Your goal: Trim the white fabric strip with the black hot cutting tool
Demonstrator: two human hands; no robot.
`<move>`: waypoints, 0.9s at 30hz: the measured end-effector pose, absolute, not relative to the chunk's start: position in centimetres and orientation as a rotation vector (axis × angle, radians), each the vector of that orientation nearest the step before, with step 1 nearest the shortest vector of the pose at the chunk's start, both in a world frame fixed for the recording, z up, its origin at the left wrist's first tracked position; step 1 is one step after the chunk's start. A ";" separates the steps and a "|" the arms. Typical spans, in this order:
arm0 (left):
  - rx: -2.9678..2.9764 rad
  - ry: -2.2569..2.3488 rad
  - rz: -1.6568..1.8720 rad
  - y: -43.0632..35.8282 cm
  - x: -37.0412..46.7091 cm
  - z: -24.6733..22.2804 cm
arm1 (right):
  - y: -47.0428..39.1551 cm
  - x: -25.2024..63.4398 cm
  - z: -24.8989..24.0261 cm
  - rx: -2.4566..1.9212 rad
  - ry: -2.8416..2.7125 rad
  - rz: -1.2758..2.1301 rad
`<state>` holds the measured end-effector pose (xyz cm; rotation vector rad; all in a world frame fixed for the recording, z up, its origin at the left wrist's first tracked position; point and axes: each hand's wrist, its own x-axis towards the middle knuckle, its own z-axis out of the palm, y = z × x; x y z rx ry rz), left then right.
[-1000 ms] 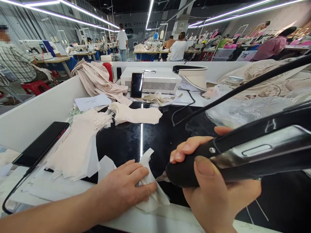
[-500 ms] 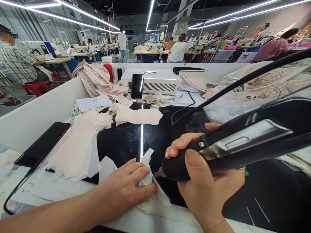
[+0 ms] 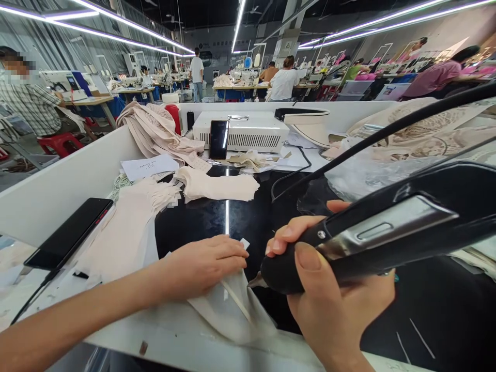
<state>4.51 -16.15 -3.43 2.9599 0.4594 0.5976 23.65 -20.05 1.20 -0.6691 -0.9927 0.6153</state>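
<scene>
My right hand is wrapped round a thick black corded handheld tool with a silver lever along its side. The tool's pointed metal tip touches or nearly touches the edge of a pale, thin fabric piece. Over that fabric, my left hand has its fingers drawn together and bent, gripping it; a small white end sticks out past the fingertips. The fabric spreads in folds toward the front edge of the black work surface. My left thumb is mostly hidden.
Pale fabric pieces lie stacked at the left and at the back. One phone lies far left; another leans on a white vented box. The black cable crosses the right side, above a plastic bag.
My left hand has shifted up and away from me, uncovering more of the fabric, which now lies more spread toward the front edge. The tool has barely moved.
</scene>
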 end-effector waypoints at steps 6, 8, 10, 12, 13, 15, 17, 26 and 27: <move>2.912 0.231 0.469 -12.4 4.5 -3.9 | -20.3 23.6 1.2 -0.662 -1.017 0.606; 2.912 0.255 0.465 -12.4 4.0 -3.8 | -20.3 23.6 1.2 -0.650 -1.025 0.613; 2.909 0.302 0.456 -12.5 3.3 -3.7 | -20.2 23.6 1.3 -0.647 -1.029 0.613; 2.914 0.344 0.432 -12.8 2.7 -3.7 | -20.2 23.6 1.4 -0.661 -1.024 0.601; 2.920 0.357 0.423 -12.9 2.5 -3.8 | -20.2 23.6 1.4 -0.674 -1.020 0.594; 2.947 0.349 0.430 -12.9 2.3 -3.9 | -20.2 23.6 1.5 -0.694 -1.022 0.587; 2.991 0.284 0.465 -12.8 2.3 -4.0 | -20.3 23.7 1.5 -0.708 -1.032 0.593; 3.094 0.269 0.451 -13.4 2.8 -2.9 | -20.6 24.1 1.1 -0.720 -1.050 0.612; 3.100 0.280 0.453 -13.6 2.9 -2.7 | -20.5 24.1 1.1 -0.721 -1.050 0.604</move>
